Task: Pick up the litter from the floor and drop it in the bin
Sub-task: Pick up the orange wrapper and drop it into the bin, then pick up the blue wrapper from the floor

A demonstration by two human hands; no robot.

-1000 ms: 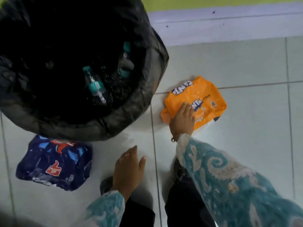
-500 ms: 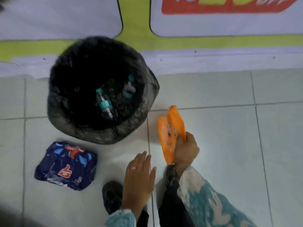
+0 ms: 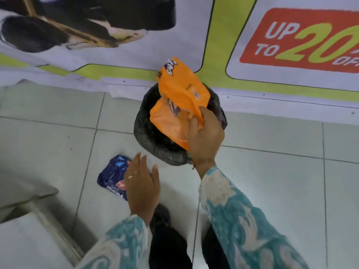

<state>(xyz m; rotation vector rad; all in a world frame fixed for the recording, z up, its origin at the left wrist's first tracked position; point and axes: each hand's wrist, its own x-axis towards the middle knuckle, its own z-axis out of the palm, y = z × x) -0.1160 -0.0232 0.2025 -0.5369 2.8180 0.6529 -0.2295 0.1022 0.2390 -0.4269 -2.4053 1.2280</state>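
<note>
My right hand [image 3: 206, 138] grips a crumpled orange plastic wrapper [image 3: 178, 101] and holds it up over the mouth of the bin [image 3: 147, 136], a round bin lined with a black bag. The wrapper hides most of the bin's opening. My left hand [image 3: 141, 183] hovers with fingers apart and holds nothing, low in front of me. Partly behind it, a dark blue wrapper [image 3: 113, 175] lies on the tiled floor, left of the bin and close to its base.
A printed banner [image 3: 291, 39] covers the wall and its foot behind the bin. A grey raised ledge or box [image 3: 29, 210] is at the lower left. My dark shoes [image 3: 161, 216] stand on the pale floor tiles [image 3: 272, 181].
My right hand lifted the orange wrapper off the floor and carried it over the bin. The view rose and pulled back, so the bin looks smaller. My left hand stayed open.
</note>
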